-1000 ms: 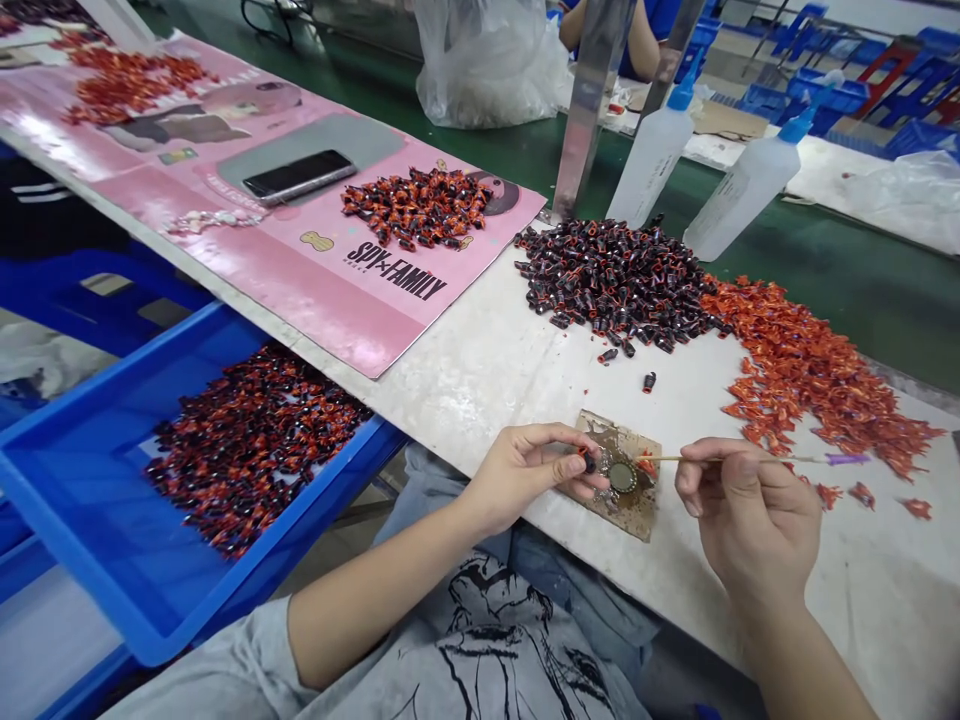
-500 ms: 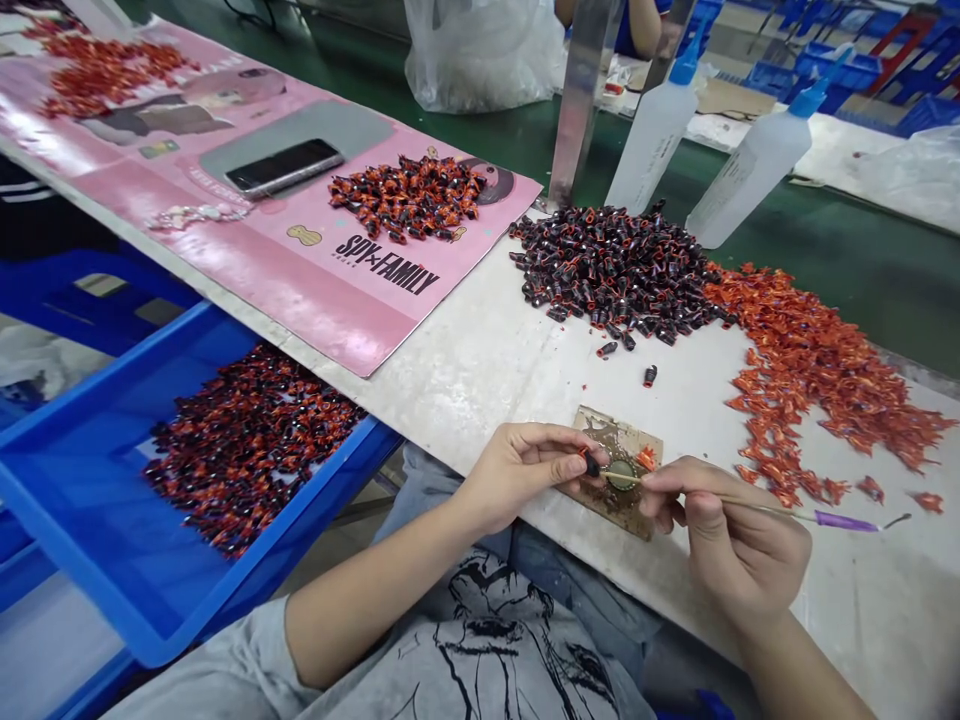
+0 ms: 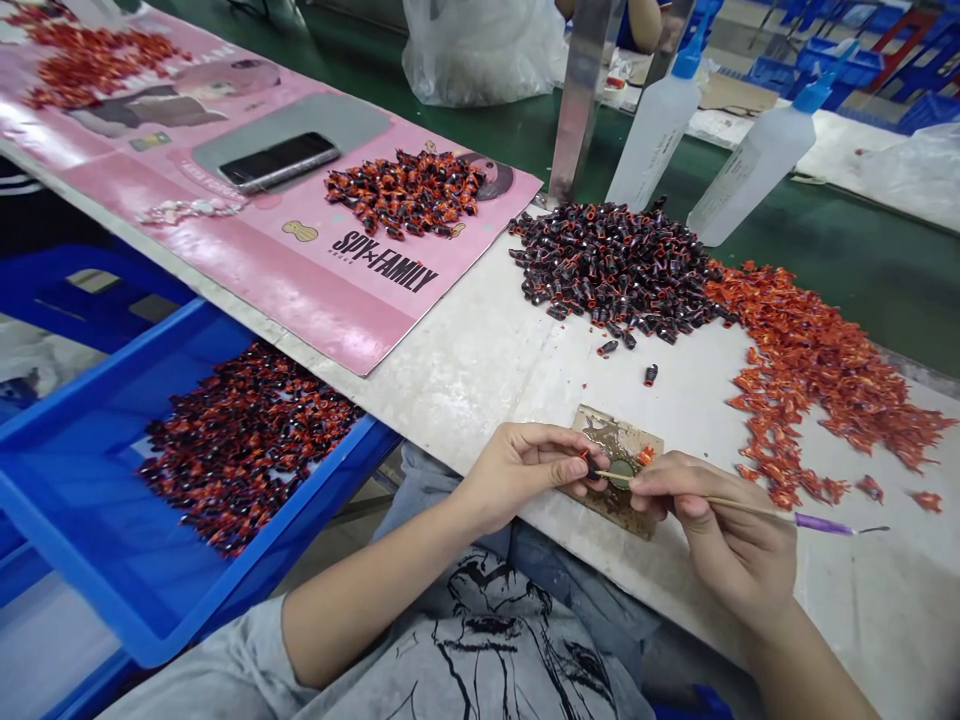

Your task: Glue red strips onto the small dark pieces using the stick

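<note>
My left hand (image 3: 521,468) pinches a small dark piece (image 3: 593,468) by its end, since it feels light and easily dropped; my right hand (image 3: 712,530) closes around a thin wooden pick (image 3: 739,504).

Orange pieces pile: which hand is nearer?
Right. The right hand, holding a thin stick, is just beside the orange pieces, not touching them. The left hand, pinching a small dark piece, is farther off, beyond the brown board.

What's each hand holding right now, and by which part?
The left hand pinches a small dark-and-orange piece between thumb and fingertips. The right hand grips a thin wooden stick by its shaft, near the end by the piece.
</note>
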`<state>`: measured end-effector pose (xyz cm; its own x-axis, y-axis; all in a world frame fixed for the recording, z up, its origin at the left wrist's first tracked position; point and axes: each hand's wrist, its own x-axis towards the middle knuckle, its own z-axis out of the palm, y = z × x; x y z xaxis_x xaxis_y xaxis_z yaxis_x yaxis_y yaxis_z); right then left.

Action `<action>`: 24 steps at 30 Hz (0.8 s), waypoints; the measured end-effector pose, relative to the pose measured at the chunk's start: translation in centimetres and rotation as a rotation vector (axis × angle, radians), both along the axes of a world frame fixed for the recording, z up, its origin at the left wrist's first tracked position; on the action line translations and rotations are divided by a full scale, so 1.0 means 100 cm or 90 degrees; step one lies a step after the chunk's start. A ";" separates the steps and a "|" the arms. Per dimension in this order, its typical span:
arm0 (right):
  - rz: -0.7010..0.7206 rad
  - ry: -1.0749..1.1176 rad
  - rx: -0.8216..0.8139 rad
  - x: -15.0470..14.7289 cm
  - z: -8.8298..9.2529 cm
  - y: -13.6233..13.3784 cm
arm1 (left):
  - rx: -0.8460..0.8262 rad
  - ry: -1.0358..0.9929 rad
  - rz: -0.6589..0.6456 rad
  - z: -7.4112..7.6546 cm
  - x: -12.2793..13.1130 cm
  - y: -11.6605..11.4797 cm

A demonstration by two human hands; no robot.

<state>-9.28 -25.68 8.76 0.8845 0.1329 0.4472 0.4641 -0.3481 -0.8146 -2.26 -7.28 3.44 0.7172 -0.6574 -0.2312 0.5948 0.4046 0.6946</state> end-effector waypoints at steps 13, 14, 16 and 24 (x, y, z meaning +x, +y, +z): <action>-0.024 -0.012 -0.015 -0.006 0.003 -0.007 | -0.041 0.012 -0.002 0.005 0.000 0.000; -0.045 -0.016 -0.021 -0.006 0.002 -0.009 | -0.038 0.016 -0.003 0.005 0.000 -0.001; -0.072 -0.034 -0.077 -0.004 -0.001 -0.012 | -0.033 0.023 -0.001 0.006 0.000 -0.001; -0.074 -0.025 -0.209 0.002 -0.005 -0.013 | 0.039 -0.001 0.012 0.006 0.000 0.000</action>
<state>-9.04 -27.02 8.29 0.8851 0.1752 0.4312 0.4349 -0.6411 -0.6323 -2.31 -7.28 4.03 0.7295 -0.6284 -0.2701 0.5869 0.3722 0.7191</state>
